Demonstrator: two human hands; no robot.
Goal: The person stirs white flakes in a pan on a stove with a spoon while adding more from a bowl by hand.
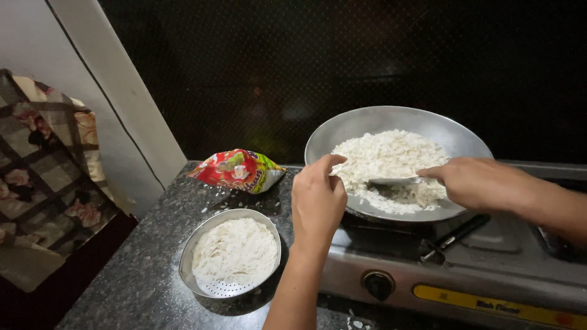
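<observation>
- Head view looks down on a stove corner, and the left hand (pixel 318 198) is on the near rim of the wide metal pan (pixel 455 137), at about 9 o'clock on the pan, fingers curled together with the thumb tip on the edge, steadying it
- Right hand (pixel 480 182) comes in from 3 o'clock, fingers pinched narrow around the handle of a metal spoon (pixel 397 181), whose bowl is dug into the food
- White flaked rice (pixel 385 156) fills the pan's middle and far side, heaped loose and dry-looking; a bare grey patch of pan shows by the spoon at 6 o'clock, so I'd judge the stirring is under way, not finished
- Round perforated metal bowl (pixel 189 260) sits on the counter at 7 o'clock from the pan, well apart, holding more of the same pale flakes in a flat bed, so that share looks not yet added
- Crumpled red and green foil packet (pixel 238 168) lies at 9 o'clock from the pan, open end toward the pan, a few stray flakes scattered about it
- Speckled dark stone counter (pixel 147 275), glossy; steel gas stove (pixel 489 275) brushed and dull, black knob (pixel 378 284) on its front face
- Whether a flame burns under the pan I cannot tell
</observation>
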